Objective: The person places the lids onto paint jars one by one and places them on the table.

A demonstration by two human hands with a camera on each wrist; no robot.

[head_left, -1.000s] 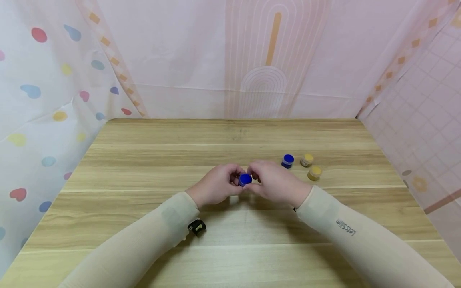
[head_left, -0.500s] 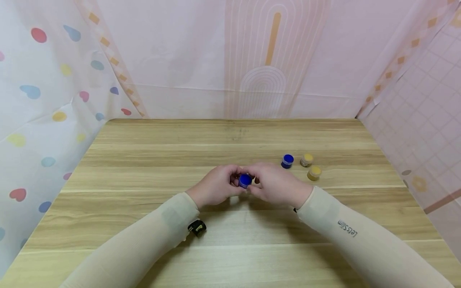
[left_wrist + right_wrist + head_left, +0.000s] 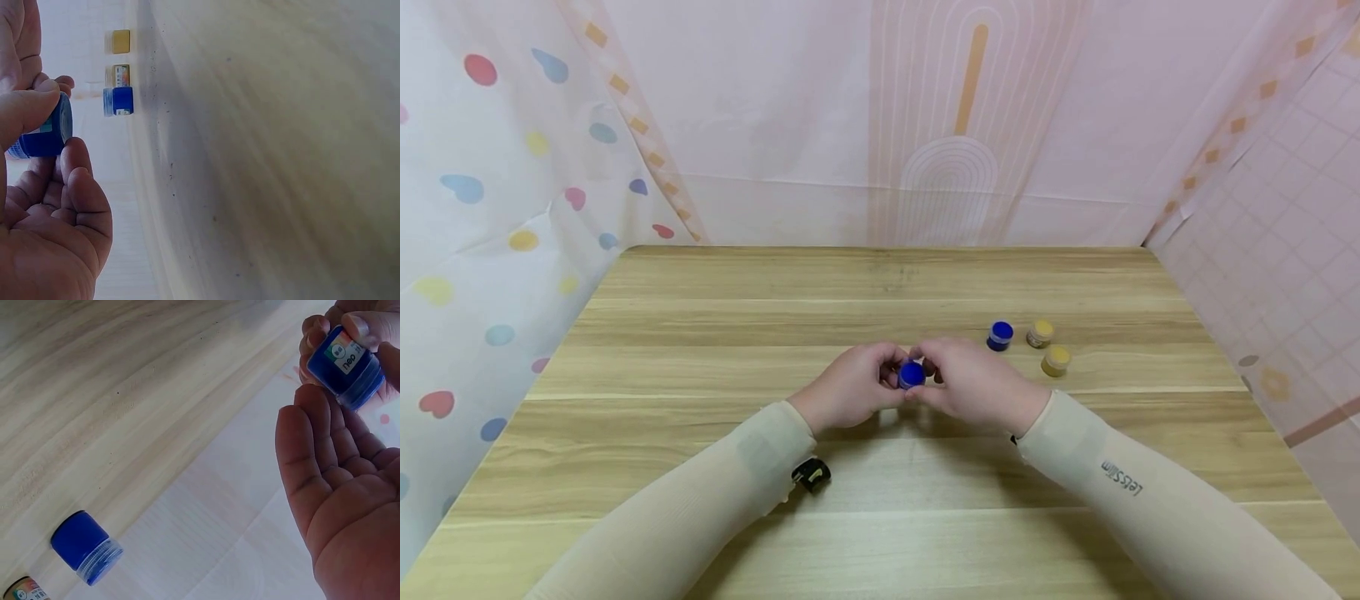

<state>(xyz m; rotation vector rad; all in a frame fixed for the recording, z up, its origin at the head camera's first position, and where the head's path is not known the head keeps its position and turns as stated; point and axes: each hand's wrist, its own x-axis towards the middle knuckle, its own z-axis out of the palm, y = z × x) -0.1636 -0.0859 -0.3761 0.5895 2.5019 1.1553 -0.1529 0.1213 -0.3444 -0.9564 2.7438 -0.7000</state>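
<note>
In the head view my left hand and right hand meet around a small blue paint jar above the table's middle. The left hand grips the jar's body between thumb and fingers, its label showing beside the thumb in the right wrist view. My right thumb and fingertips pinch the jar's clear ridged lid from opposite sides. In the left wrist view the jar lies sideways across the picture, its base between the left thumb and fingers.
Right of the hands stand another blue paint jar and two yellow paint jars, one behind and one nearer. All rest on the wood-grain table. Patterned cloth hangs behind the table and along both sides.
The right thumb and fingers roll around the lid and come back to about their earlier position. The left hand keeps its hold; the other jars stay in place.
</note>
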